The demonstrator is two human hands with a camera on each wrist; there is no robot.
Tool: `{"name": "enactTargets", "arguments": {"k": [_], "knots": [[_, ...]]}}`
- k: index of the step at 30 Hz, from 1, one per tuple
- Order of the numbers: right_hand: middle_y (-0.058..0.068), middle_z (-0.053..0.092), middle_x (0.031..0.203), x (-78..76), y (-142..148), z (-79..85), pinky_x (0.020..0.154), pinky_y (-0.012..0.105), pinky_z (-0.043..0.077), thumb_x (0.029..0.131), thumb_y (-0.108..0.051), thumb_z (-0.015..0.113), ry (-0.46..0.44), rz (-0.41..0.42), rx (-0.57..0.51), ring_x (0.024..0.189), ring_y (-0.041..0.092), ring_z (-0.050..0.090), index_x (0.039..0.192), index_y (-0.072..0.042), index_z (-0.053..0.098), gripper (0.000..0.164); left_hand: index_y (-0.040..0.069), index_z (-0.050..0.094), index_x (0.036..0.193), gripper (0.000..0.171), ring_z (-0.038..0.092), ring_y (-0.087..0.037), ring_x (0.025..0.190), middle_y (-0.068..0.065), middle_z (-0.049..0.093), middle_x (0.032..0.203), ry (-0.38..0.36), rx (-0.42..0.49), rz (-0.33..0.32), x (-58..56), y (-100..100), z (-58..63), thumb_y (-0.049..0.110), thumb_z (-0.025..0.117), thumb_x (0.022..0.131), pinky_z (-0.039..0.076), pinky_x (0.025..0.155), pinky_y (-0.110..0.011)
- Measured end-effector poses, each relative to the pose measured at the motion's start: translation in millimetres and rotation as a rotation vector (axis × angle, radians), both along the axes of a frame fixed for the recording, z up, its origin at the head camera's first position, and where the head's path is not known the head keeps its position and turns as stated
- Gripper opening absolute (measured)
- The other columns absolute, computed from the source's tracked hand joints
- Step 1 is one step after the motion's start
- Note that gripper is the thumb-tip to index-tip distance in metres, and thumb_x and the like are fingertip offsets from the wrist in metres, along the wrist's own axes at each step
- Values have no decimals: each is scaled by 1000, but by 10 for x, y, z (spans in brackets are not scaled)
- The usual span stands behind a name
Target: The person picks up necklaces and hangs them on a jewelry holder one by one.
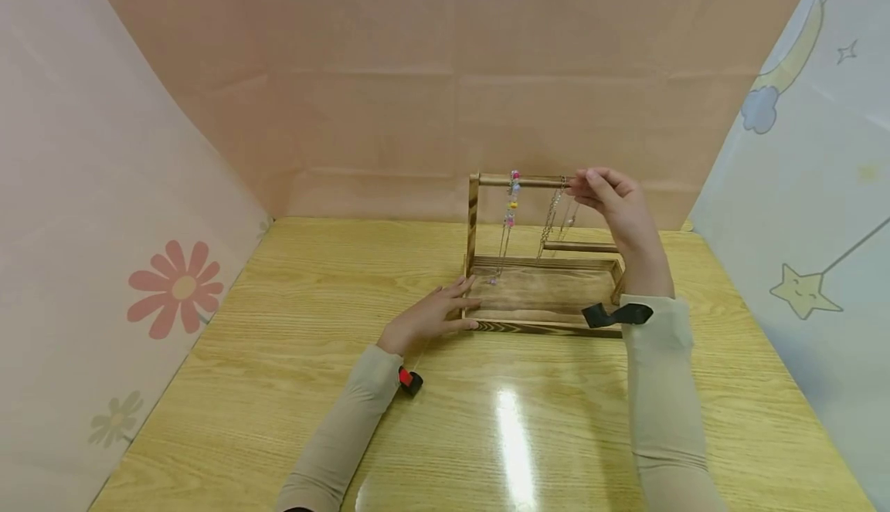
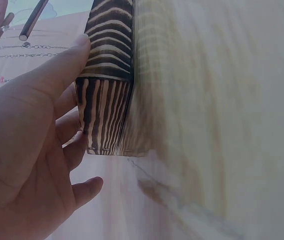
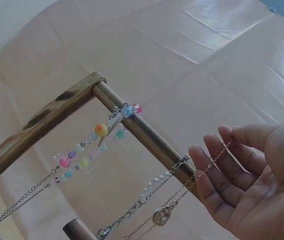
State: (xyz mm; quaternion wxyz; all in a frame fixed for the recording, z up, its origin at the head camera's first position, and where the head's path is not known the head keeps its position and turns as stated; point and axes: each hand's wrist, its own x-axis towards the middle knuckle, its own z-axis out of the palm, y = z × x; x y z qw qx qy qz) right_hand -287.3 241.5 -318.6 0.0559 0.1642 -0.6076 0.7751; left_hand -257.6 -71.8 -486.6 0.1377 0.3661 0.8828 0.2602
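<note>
A wooden jewelry stand (image 1: 542,330) has a shallow tray, a top bar and a shorter lower rod. My right hand (image 1: 615,195) is at the right part of the top bar, pinching a thin chain necklace (image 3: 212,162) between thumb and forefinger. Its clear drop pendant (image 3: 161,216) hangs below the bar. Beside it a silver chain with pearly beads (image 3: 149,192) loops over the same bar. Farther left hangs a colorful beaded necklace (image 1: 513,205). With fingers spread, my left hand (image 1: 434,313) touches the tray's left end, the thumb along the front corner (image 2: 104,112).
The stand is on a light wood-grain table (image 1: 334,280). A plain tan sheet (image 1: 361,110) rises behind it. Printed panels close off both sides, one with a red flower (image 1: 184,288), the other with a yellow star (image 1: 805,291).
</note>
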Motion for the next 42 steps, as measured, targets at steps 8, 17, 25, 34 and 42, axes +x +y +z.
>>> {"name": "enactTargets", "arguments": {"k": [8,17,25,34,42], "knots": [[4,70,92,14,60,-28,81,23,52,93,-12,54,18,-1,-19,86,15,67,101,0,65,18,22,37,143,60,-1,-17,144,0,3,157,14,-10,-3,5,-3,6,52,47,92,7,114,-52],[4,70,90,26,124,-23,79,22,53,92,-12,55,13,-25,-30,85,15,68,100,0,66,18,23,36,144,61,-2,-16,143,0,2,157,18,-28,-3,-6,12,2,53,46,92,7,114,-52],[5,70,91,35,185,-52,79,23,53,93,-10,54,24,-27,-42,84,16,68,101,1,65,18,22,37,144,60,0,-17,144,-1,3,157,9,-22,-4,4,15,18,51,47,92,6,114,-53],[4,70,92,42,225,-39,78,23,53,93,-11,54,21,-49,-31,85,16,68,100,2,65,18,21,38,143,59,1,-18,144,-1,4,157,20,-20,-1,9,19,18,50,47,92,7,114,-53],[5,69,96,63,261,-17,80,23,53,93,-11,54,24,-56,-30,87,17,67,102,3,63,19,21,38,143,60,1,-19,144,0,4,157,17,-21,7,11,30,37,53,46,92,7,114,-52]]}}
